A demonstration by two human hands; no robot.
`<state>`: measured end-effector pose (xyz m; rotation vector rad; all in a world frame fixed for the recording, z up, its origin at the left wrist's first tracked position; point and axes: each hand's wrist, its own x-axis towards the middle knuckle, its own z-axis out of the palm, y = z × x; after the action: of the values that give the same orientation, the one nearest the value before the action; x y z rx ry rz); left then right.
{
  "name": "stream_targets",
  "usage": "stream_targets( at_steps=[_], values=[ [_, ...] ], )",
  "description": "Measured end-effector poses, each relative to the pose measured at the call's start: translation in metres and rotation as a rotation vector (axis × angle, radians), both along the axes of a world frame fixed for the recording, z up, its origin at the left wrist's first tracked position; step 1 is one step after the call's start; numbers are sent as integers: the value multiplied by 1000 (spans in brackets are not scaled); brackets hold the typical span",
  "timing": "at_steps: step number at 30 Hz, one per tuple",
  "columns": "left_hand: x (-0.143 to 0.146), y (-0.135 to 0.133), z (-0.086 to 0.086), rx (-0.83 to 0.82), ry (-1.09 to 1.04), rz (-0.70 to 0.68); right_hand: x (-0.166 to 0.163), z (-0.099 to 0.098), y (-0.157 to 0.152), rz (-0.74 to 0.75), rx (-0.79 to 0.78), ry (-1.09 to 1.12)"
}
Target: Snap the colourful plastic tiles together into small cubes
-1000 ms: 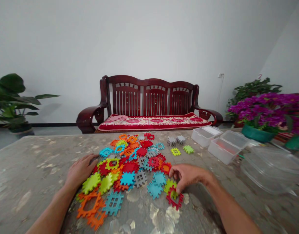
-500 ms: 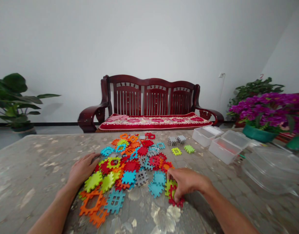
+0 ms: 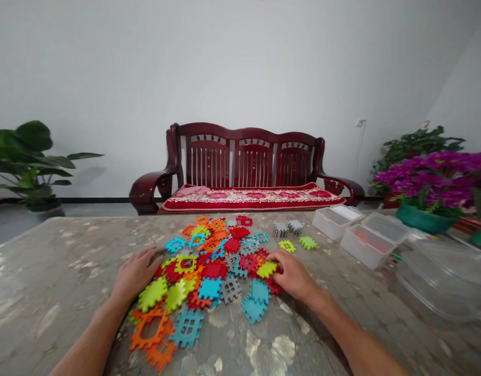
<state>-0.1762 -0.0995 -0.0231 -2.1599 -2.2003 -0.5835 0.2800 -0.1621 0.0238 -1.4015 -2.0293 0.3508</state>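
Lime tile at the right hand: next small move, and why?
Probably ease the lime tile toward the two lime tiles farther back: it is right at the right hand, its colour matches, and those two lie apart from the mixed pile, near the gray stacks.

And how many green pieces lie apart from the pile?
2: a windowed green piece and a solid green piece to its right, both nearer than the grey stacks. The right hand could hide others.
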Motion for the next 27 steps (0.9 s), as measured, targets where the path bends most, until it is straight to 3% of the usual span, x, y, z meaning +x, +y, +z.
stream_targets(
  at_steps=[4,9,13,16,23,27],
  values=[
    [1,-1,1,-2,-2,7,8,-4,8,-47,-76,139],
    [2,-2,3,-19,-12,20,8,-7,10,-43,-111,154],
    [2,-2,3,-20,-10,12,11,-3,9,-33,-297,290],
    [2,-2,3,-14,-2,9,16,3,5,63,-390,305],
    [2,-2,2,3,-15,9,5,12,-10,34,-228,-90],
    [1,-1,1,3,-6,-6,1,12,-8,-54,-179,-135]
  ],
)
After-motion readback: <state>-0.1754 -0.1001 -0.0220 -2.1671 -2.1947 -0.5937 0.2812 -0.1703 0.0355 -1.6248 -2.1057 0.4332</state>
